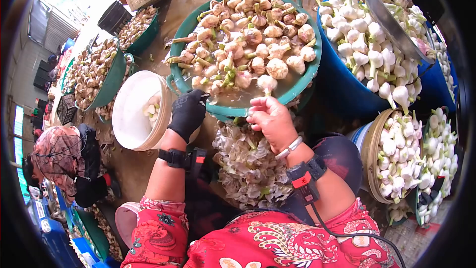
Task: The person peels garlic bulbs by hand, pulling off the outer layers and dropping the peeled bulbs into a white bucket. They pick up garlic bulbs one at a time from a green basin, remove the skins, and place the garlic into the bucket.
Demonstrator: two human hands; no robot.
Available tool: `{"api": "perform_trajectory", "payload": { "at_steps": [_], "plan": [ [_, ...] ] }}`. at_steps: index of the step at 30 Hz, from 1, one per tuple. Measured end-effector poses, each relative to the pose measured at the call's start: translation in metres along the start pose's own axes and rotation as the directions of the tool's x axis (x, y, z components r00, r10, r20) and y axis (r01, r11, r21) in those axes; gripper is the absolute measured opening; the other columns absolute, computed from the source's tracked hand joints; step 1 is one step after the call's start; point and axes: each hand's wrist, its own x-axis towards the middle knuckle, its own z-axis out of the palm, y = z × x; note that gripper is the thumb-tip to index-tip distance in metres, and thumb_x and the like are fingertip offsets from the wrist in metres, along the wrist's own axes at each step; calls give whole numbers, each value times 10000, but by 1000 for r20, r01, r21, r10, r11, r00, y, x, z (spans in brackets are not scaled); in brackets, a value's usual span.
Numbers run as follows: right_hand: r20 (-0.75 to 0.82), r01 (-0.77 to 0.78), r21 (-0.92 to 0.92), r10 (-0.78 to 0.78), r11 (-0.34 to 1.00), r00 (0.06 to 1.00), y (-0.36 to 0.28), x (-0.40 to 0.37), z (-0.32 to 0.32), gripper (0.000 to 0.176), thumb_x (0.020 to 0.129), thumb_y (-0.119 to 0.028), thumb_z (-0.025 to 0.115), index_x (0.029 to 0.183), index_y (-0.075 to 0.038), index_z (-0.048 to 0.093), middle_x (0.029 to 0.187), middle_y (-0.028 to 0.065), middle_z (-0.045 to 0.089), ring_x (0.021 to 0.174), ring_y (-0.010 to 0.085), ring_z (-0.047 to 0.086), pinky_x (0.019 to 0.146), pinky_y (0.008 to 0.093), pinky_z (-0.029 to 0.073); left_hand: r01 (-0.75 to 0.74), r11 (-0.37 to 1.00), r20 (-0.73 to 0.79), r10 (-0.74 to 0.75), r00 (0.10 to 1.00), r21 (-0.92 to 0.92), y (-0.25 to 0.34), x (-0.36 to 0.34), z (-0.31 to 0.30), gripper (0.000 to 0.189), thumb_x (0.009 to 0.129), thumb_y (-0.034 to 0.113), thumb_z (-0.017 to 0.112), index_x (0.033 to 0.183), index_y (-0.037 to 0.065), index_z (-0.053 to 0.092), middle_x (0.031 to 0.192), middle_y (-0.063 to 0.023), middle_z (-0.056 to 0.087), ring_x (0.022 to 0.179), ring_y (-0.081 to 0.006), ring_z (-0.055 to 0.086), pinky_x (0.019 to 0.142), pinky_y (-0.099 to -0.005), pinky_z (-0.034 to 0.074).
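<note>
My left hand (188,114), in a black glove, is closed on a small tool (204,97) at the left front rim of a green basin (303,82). Only the tool's tip shows. My bare right hand (271,121) pinches the stem of a garlic bulb (267,83) over the basin's front rim. Unpeeled garlic bulbs (276,68) lie in murky water in the basin. Below my hands is a heap of loose garlic skins (248,168). Beside my left hand stands a white bucket (130,109) with a few pale pieces inside.
Blue tubs of white garlic (367,44) stand at the right, one with a metal bowl (391,17) on it. A bucket of peeled bulbs (396,159) is nearer. More garlic fills green basins (111,82) at the left, where a person in a patterned head covering (57,156) sits.
</note>
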Motion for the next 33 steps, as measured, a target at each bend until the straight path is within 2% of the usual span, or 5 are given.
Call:
{"api": "perform_trajectory", "payload": {
  "at_steps": [11,13,19,31,33],
  "plan": [
    [-20,-6,-15,6,1000,1000,-17,-1,-6,187,869,-72,574,1051,-28,564,903,22,594,737,90,591,621,207,475,-50,976,23,46,999,210,13,71,42,362,696,315,712,997,116,684,1005,-172,615,919,-357,608,800,-442,485],
    [-6,-32,-42,32,999,999,-12,4,-8,245,849,-41,593,1091,-28,555,960,42,584,792,91,583,669,224,491,-151,957,-80,135,988,-247,21,57,22,149,777,168,687,870,52,675,813,-92,638,771,-224,606,705,-344,475],
    [72,455,-102,-450,885,890,-6,-4,19,579,731,-25,720,1265,-55,498,1084,129,593,903,136,604,776,271,515,346,9,345,-47,937,-938,88,-29,-22,170,881,111,577,1007,1,606,868,-39,618,757,-119,582,715,-259,486],
    [219,143,118,-166,983,961,-2,-7,7,405,888,-102,630,1245,12,477,1017,49,622,891,99,600,788,247,511,206,58,202,-72,977,-977,79,-53,1,221,914,194,582,1019,6,632,862,-57,657,742,-144,640,696,-288,538],
    [268,-103,424,-16,900,963,-2,-5,1,379,903,-123,611,1230,20,482,996,58,624,870,119,613,759,267,528,-32,445,33,137,990,-895,79,-54,-6,172,925,178,546,887,16,592,751,-18,585,682,-136,582,620,-269,488]
  ]
}}
